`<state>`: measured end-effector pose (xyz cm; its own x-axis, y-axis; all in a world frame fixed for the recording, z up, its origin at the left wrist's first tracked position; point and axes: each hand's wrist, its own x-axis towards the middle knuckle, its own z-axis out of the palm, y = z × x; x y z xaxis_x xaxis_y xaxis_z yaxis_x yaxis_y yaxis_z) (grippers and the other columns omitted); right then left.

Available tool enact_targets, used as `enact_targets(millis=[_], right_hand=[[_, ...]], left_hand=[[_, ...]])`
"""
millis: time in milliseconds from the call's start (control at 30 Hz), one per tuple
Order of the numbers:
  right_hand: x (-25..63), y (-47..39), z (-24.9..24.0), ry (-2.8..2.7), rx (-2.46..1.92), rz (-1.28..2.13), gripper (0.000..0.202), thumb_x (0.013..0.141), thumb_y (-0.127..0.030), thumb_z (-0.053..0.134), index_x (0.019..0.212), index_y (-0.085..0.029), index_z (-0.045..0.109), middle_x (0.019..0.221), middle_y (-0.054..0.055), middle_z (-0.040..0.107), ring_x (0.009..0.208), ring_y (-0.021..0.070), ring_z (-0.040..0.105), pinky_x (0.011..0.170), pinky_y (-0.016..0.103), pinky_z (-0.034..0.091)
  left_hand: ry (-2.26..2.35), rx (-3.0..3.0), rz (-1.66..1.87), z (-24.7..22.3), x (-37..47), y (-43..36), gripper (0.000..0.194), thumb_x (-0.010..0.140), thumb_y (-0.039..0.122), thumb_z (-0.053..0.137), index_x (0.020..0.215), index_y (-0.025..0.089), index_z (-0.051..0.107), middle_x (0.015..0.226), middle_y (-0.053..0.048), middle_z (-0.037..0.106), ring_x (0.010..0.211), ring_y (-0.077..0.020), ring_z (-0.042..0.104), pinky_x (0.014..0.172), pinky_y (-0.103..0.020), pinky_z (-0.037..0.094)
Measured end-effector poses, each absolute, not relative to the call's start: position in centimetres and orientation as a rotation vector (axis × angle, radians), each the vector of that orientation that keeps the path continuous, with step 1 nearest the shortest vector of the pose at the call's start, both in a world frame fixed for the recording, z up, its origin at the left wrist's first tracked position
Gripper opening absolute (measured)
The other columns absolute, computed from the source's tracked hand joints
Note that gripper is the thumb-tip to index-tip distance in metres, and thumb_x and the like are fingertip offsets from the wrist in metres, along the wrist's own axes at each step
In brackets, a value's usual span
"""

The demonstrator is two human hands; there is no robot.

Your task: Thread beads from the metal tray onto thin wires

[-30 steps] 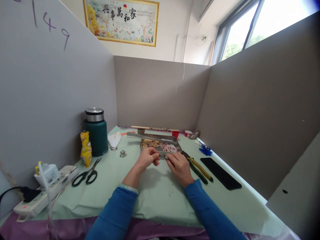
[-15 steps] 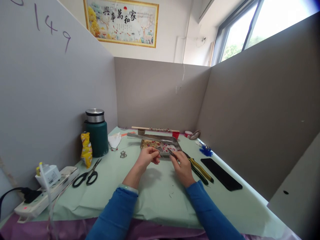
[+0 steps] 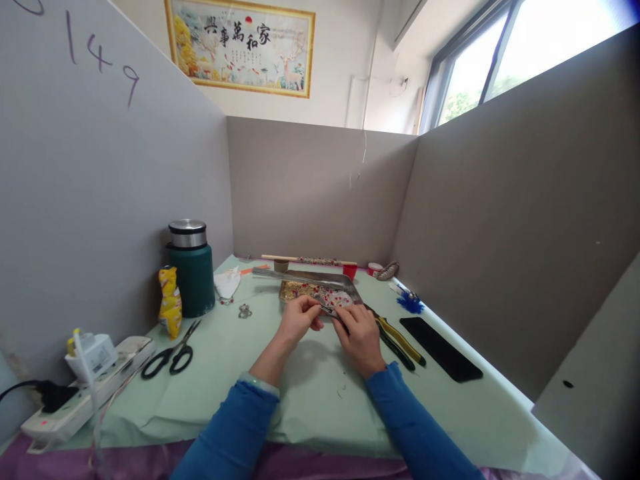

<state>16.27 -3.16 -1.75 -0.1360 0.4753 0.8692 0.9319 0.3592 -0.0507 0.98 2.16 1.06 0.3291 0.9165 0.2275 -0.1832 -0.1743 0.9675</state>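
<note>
Two hands, one small metal tool (image 3: pixel 329 311), one bead tray (image 3: pixel 354 288), one pair of scissors (image 3: pixel 181 360), one pair of pliers (image 3: pixel 409 345), one flask (image 3: pixel 193 280) showing. Right hand (image 3: pixel 361 333) fingers are gripping the tool, its tip reaching left hand (image 3: pixel 296 320) fingers; those are pressing together, anything pinched too small to tell. Green-covered tabletop (image 3: pixel 220 400) is sitting inside three grey partitions (image 3: pixel 320 187); one framed picture (image 3: pixel 245 47) is hanging behind.

Grey partitions (image 3: pixel 320 180): three, are enclosing the green-covered worktop (image 3: pixel 313 400), lower frame. Gold-framed picture (image 3: pixel 241 48): is hanging on the white wall (image 3: pixel 331 87), top left-centre. Window (image 3: pixel 545 47): is admitting daylight, upper right.
</note>
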Motion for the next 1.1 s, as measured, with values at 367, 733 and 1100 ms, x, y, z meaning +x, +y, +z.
enact_targets(millis=[367,733,1100], right_hand=[[16.24,-2.82,-2.41,-1.758,-1.252,-0.431,0.021,0.088,-0.028,0.047,0.099,-0.022,0.064,0.081,0.006,0.061,0.078,0.0191,0.055,0.070,0.031,0.043],[16.05,-2.82,-2.69,-1.732,-1.270,-0.149,0.021,0.087,-0.031,0.049,0.095,-0.020,0.065,0.082,0.005,0.061,0.073,0.0168,0.057,0.063,0.027,0.045],[16.21,-2.86,-2.72,-1.802,-1.293,-0.341,0.021,0.088,-0.030,0.048,0.096,-0.019,0.064,0.083,0.006,0.060,0.080,0.0189,0.054,0.072,0.030,0.043]], left_hand=[[0.775,1.375,1.085,0.80,1.24,2.18,0.012,0.068,0.019,0.063,0.072,0.012,0.053,0.062,-0.003,0.064,0.041,-0.0105,0.056,0.043,-0.024,0.049],[0.888,1.323,0.994,1.12,1.03,2.07,0.009,0.070,0.015,0.060,0.070,0.012,0.051,0.058,-0.002,0.061,0.038,-0.0112,0.055,0.040,-0.024,0.046],[0.929,1.321,1.021,1.00,1.10,2.31,0.008,0.070,0.010,0.058,0.066,0.011,0.052,0.057,-0.003,0.061,0.038,-0.0111,0.054,0.039,-0.023,0.046]])
